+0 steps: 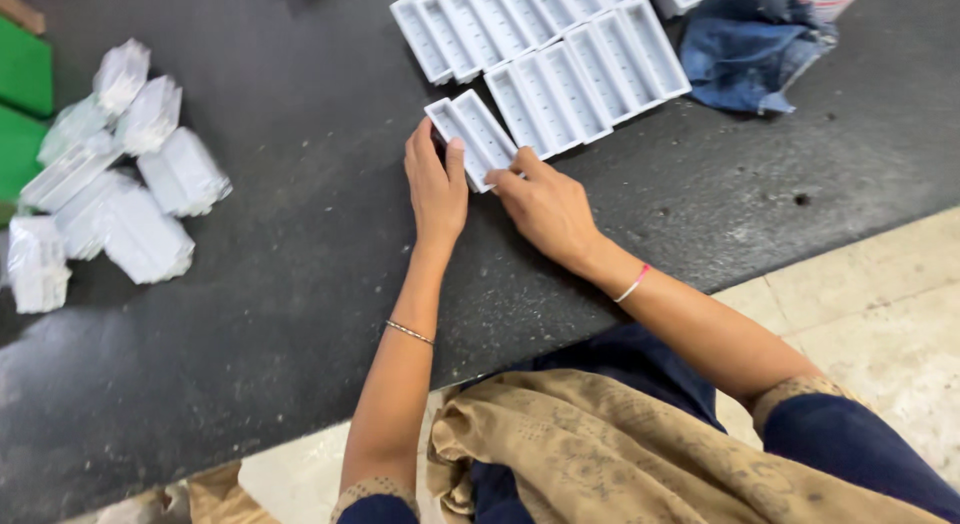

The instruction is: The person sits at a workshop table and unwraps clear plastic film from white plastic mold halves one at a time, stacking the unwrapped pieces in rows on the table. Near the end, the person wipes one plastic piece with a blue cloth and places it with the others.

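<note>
A pair of joined trays (471, 136) is set on the table (300, 284), just near-left of two long tray rows (560, 54). A cloth (750, 44) is found right of them; wrapped packets (110, 174) are piled far left.

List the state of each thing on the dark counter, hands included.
Left hand: flat against the tray pair's left edge.
Right hand: fingertips at its near end.
White tray pair: open side up, set apart from the rows.
Tray rows: lined up, open side up.
Wrapped packs: heaped, sealed.
Blue cloth: crumpled.
</note>
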A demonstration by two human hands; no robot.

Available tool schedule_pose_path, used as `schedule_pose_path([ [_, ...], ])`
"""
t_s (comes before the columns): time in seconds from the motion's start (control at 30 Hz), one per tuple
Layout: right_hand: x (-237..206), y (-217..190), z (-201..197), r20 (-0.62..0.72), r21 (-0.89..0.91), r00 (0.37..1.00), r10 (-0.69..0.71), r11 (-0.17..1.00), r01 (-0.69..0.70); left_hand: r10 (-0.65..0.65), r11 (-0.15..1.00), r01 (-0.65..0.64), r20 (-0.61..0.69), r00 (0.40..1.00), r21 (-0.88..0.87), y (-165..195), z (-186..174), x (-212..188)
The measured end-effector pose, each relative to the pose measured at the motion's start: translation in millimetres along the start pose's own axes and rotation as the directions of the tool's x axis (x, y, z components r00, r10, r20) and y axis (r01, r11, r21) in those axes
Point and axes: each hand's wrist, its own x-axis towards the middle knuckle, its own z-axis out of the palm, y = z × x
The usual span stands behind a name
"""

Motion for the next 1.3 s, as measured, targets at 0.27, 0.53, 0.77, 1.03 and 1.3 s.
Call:
schedule_pose_path([
  [0.27, -8, 8, -22, -0.046, 0.138, 0.998, 0.046, 0.99, -0.039, -0.017, 0.999, 0.017, 0.011, 1.0, 0.033, -2, 1, 1],
  [0.53, -20, 132, -112, -0.278, -0.353, 0.961, -0.008, 0.931, -0.095, -0.023, 0.986, -0.001, -0.144, 0.989, -0.165, -22, -12, 10],
  [0.77, -48, 222, -110, -0.081, -0.528, 0.996, -0.042, 0.849, -0.007, -0.009, 0.969, -0.067, -0.309, 0.951, -0.236, -23, -26, 13],
  [1.03, -31, 221, -126, -0.269, -0.02, 0.933, 0.238, 0.967, -0.252, -0.048, 0.931, -0.078, -0.332, 0.942, -0.357, 8, -54, 12],
  [1.3, -12, 72, -123, -0.183, 0.423, 0.917, 0.355, 0.87, -0.252, 0.087, 0.77, -0.05, 0.027, 0.996, -0.636, 53, -59, 0],
])
